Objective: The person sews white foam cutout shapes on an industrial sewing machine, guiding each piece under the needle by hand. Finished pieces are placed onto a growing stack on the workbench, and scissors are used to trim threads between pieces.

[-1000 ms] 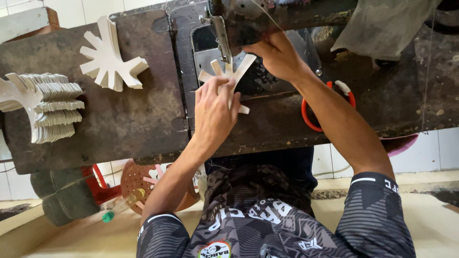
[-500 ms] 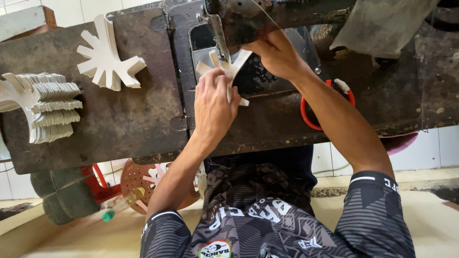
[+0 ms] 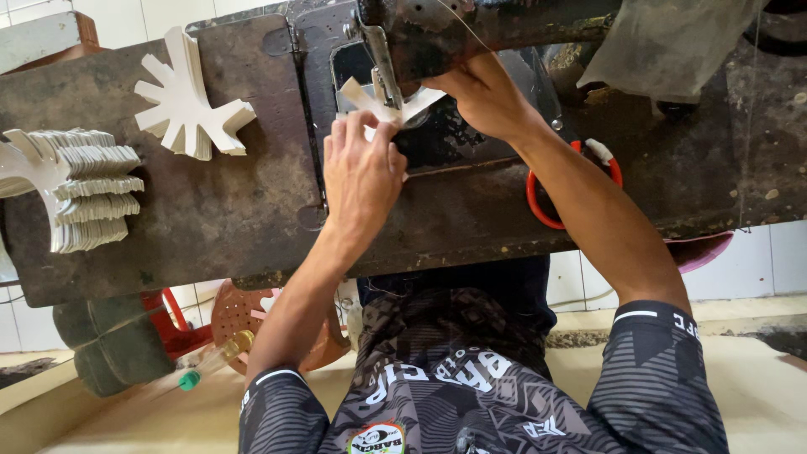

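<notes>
A dark, worn worktable spreads out under both arms and runs off to either side of the hands; set into it, right beneath the hands, is the black bed of a sewing machine, whose rusty head hangs just beyond the fingertips, with its needle bar coming down between the two hands. A grey cloth is draped over the machine well out past the right hand. Far out beyond the left hand, at the table's edge, sits a thick stack of white cut pieces with finger-like tabs; nearer, but apart from that hand, lies a smaller pile of white star-shaped pieces. Red-handled scissors lie on the table just beside and partly under the right forearm. Below the table, near the left elbow, a brown perforated basket holds a few more white pieces.

The left hand lies palm down, fingers curled and pressing flat on a white pronged piece at the needle; the right hand reaches in from the other side, its fingers closed in a pinch on that piece's far edge. The piece rests on the machine bed between the two hands, directly under the needle.
</notes>
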A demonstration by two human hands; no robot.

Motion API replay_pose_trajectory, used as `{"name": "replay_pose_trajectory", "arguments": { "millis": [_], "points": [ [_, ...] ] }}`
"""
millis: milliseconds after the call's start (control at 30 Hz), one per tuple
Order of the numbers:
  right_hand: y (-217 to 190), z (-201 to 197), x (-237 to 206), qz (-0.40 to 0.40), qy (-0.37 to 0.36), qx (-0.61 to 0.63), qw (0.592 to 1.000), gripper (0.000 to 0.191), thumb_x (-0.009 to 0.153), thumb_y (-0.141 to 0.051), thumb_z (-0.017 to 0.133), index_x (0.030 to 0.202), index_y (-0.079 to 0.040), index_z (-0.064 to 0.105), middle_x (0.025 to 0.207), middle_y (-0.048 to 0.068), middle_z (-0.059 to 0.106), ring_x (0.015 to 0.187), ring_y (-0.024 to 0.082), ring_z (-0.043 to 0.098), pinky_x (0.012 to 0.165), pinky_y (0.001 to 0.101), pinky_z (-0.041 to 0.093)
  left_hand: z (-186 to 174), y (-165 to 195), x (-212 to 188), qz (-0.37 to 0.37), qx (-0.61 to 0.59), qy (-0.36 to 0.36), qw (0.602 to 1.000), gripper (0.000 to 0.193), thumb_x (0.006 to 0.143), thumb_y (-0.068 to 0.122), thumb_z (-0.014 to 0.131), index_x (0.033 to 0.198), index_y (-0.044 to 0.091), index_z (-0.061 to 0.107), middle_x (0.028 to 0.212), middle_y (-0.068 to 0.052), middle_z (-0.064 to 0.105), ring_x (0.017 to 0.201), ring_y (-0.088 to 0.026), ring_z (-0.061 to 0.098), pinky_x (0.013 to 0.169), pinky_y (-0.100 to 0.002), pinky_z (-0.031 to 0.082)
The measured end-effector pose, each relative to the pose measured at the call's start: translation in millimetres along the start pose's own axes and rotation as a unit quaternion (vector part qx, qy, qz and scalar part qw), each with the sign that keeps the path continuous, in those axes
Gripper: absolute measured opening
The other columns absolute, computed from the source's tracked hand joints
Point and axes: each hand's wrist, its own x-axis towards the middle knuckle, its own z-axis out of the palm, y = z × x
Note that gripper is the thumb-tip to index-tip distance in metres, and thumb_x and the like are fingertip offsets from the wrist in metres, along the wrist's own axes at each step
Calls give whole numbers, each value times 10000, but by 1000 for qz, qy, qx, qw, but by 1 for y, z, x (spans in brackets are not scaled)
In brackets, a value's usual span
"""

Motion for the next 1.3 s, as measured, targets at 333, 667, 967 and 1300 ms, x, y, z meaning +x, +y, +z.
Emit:
{"name": "replay_pose_trajectory", "arguments": {
  "millis": [333,667,967,1300],
  "points": [
    [2,-2,0,-15,-5,-57,998,171,1124,-84,605,1278,-24,650,1135,27,686,1070,127,628,985,321,538,6,-26,8,-14,48,43,998,224,896,52,705,1117,45,671,1109,-121,599,1056,-299,577,880,-427,454],
    [0,1,3,11,4,30,999,227,1097,-69,582,1319,-23,593,1197,14,691,1124,112,652,1033,323,558,16,-46,28,-4,60,67,996,132,990,90,709,1106,47,665,1073,-119,608,1036,-301,577,875,-434,449],
    [11,-3,1,5,-7,11,1000,206,1119,-63,580,1304,-5,650,1200,42,716,1104,121,654,986,313,546,19,-21,14,-21,-62,32,997,591,923,380,810,1308,-28,624,1260,-186,564,1207,-364,540,1028,-486,403],
    [3,2,0,-5,-8,18,1000,237,1161,-77,575,1392,-29,606,1302,39,674,1199,137,636,1062,338,564,8,-47,28,15,-118,-69,990,544,935,331,820,1362,48,637,1476,-142,496,1505,-412,314,1174,-556,259]
  ]
}}
